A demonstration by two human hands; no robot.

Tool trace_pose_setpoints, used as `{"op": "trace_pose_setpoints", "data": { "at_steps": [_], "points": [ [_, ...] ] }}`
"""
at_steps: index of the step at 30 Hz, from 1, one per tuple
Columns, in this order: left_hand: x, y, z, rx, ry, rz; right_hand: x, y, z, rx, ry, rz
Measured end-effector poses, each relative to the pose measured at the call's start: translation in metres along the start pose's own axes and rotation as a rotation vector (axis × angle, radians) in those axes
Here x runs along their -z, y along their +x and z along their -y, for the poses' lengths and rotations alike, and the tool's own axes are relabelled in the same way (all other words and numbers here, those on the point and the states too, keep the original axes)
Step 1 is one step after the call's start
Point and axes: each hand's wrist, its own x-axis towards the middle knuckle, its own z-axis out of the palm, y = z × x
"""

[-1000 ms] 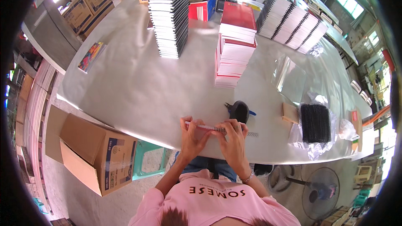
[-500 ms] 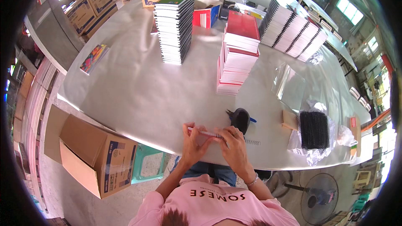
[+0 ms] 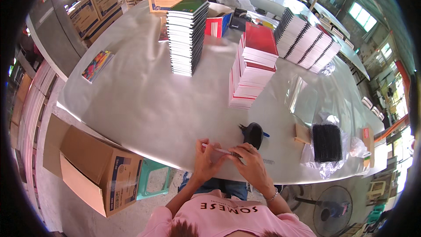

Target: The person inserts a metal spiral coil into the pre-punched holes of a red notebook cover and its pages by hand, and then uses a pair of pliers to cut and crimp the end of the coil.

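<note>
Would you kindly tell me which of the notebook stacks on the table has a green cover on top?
The tall stack at the far left; the middle stack is red-topped, the right one spiral-bound.

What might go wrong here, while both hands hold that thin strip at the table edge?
1. The thin strip lies at the near table edge, pinched by the left hand and right hand; it may slip off.
2. The black tool sits just beyond the right hand and may be knocked.
3. The red notebook stack looks uneven and may topple.

1. A long grey table point(image 3: 144, 105) fills mid-frame.
2. Notebook stacks: green-topped point(image 3: 187, 35) upper centre, red-topped point(image 3: 254, 66) beside it, spiral-bound row point(image 3: 307, 39) upper right.
3. Black spiral coils point(image 3: 326, 142) lie at lower right.
</note>
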Motion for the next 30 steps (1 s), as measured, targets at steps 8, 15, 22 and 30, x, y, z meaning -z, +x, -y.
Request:
{"op": "trace_pose_setpoints", "data": {
  "at_steps": [8, 15, 22, 30],
  "points": [
    [-0.001, 0.003, -0.006, -0.044, -0.028, -0.019, -0.001, -0.001, 0.005, -0.142, 0.026, 0.017],
    [-0.007, 0.000, -0.002, -0.056, -0.046, -0.042, 0.002, -0.003, 0.006, -0.148, 0.090, 0.006],
    [-0.006, 0.001, -0.004, -0.010, -0.044, -0.049, 0.002, -0.001, -0.009, -0.062, 0.143, 0.022],
    [-0.003, 0.004, -0.005, -0.128, 0.131, -0.059, 0.003, -0.001, -0.025, 0.028, 0.217, 0.016]
  ]
}}
